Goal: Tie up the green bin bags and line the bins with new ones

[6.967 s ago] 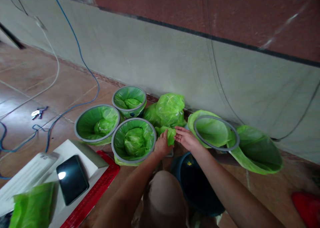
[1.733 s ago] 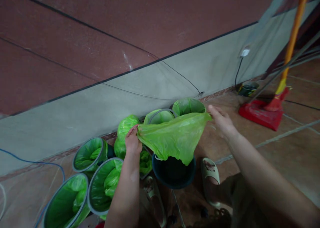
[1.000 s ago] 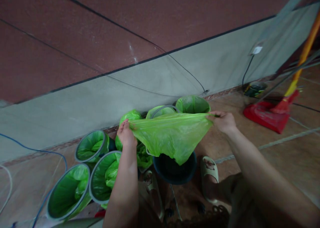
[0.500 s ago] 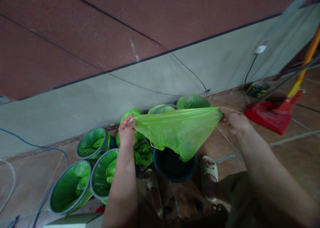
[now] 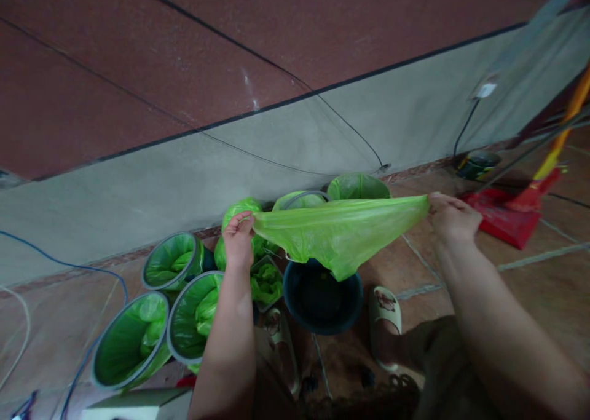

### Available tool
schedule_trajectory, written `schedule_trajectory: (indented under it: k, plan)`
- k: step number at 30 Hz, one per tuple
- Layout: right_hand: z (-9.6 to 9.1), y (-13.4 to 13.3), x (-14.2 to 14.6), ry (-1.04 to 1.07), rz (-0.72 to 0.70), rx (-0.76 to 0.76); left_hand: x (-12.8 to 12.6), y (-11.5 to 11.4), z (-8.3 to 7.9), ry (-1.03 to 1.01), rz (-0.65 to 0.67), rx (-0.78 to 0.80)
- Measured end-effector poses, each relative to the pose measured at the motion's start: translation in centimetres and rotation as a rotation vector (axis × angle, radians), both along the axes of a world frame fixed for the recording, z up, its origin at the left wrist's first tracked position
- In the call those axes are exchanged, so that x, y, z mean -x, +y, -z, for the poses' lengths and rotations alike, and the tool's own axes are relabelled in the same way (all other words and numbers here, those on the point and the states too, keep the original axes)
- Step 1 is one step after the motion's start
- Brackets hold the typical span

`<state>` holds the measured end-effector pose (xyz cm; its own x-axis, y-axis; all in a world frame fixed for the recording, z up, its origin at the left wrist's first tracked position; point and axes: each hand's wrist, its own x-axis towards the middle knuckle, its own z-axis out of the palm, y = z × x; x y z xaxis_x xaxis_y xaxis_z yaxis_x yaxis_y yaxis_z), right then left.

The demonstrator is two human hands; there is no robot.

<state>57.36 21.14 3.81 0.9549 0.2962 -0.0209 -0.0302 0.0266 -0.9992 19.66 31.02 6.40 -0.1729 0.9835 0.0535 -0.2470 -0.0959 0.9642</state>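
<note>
Both hands stretched a green plastic bag [image 5: 341, 235] taut: left hand [image 5: 238, 241] pinching its nine-o'clock corner, right hand [image 5: 454, 218] its three-o'clock end, above the dark bucket [image 5: 322, 297] at six o'clock. Opening its mouth probably followed.

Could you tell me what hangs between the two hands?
In the head view, a green plastic bag stretches between left hand and right hand, above the dark bin.

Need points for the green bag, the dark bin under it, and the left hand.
green bag [image 5: 336, 232], head view, middle of the stretched plastic.
dark bin [image 5: 295, 297], head view, near-left rim.
left hand [image 5: 238, 241], head view, back of the hand.
</note>
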Motion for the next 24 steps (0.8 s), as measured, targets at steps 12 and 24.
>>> schedule_trajectory:
  k: [12, 24]
  plan:
    - [-0.8, -1.3, 11.3, -1.093, -0.709, 0.145, -7.0, -3.8, 1.8, 0.204, 0.401, -0.070]
    - [0.7, -0.3, 14.0, -0.755, -0.975, 0.023, -9.7, -6.3, 3.7, 0.235, 0.726, -0.043]
